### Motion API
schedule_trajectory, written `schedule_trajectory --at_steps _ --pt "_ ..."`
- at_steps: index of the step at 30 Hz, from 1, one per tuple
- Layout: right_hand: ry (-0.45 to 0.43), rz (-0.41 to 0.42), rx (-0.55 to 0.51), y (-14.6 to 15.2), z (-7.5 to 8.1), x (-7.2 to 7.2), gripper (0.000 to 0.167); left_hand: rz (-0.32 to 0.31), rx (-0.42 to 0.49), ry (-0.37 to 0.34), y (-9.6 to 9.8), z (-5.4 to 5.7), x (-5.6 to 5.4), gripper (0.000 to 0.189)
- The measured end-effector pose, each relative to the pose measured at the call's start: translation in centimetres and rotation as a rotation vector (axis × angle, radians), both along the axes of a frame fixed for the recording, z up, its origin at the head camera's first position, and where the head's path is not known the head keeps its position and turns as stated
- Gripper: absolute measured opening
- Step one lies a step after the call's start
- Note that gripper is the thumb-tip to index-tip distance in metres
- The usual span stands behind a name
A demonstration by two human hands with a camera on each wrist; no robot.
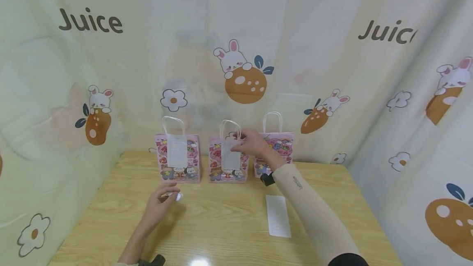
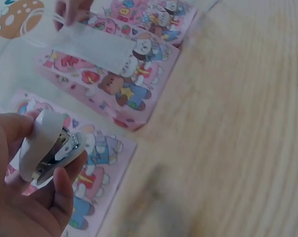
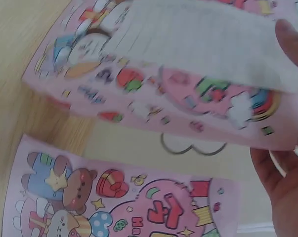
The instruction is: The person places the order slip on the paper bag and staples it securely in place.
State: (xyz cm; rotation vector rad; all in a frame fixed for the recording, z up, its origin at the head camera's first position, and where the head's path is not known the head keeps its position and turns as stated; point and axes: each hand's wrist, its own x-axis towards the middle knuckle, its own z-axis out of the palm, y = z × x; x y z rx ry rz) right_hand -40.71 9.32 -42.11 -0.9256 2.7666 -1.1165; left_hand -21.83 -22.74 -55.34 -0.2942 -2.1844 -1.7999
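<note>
While outstretched right grip (image 1: 254, 143) pinches paper slip (image 1: 230, 159) at middle bag (image 1: 215, 168) | left grip (image 1: 159, 202), lower, holds stapler (image 2: 40, 143)

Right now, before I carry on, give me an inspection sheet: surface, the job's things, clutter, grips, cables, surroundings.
Surface: wood-grain table.
Job's things: left bag, middle bag and right bag stand in a row, handles up; left slip and middle slip lie against their bags' fronts; loose slip lies on the table; right bag's front is partly hidden.
Clutter: nothing seen.
Grips: left grip holds a white stapler; right grip pinches the middle slip at its bag's top.
Cables: nothing seen.
Surroundings: curtain printed with rabbits, fruit and "Juice".
</note>
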Motion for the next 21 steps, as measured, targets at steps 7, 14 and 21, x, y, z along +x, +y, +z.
schedule_trajectory --at_steps 7,14,21 --pt "0.109 -0.109 -0.012 1.8 1.0 1.4 0.065 -0.052 0.013 -0.05 -0.7 -1.0 0.5 0.036" --pt "0.233 -0.12 -0.14 3.7 1.4 3.9 0.043 0.021 -0.039 -0.162 -1.4 -1.4 0.7 0.04" --pt "0.26 -0.167 -0.157 6.8 -0.4 5.7 0.027 0.074 -0.152 -0.155 -2.3 -2.1 0.3 0.045"
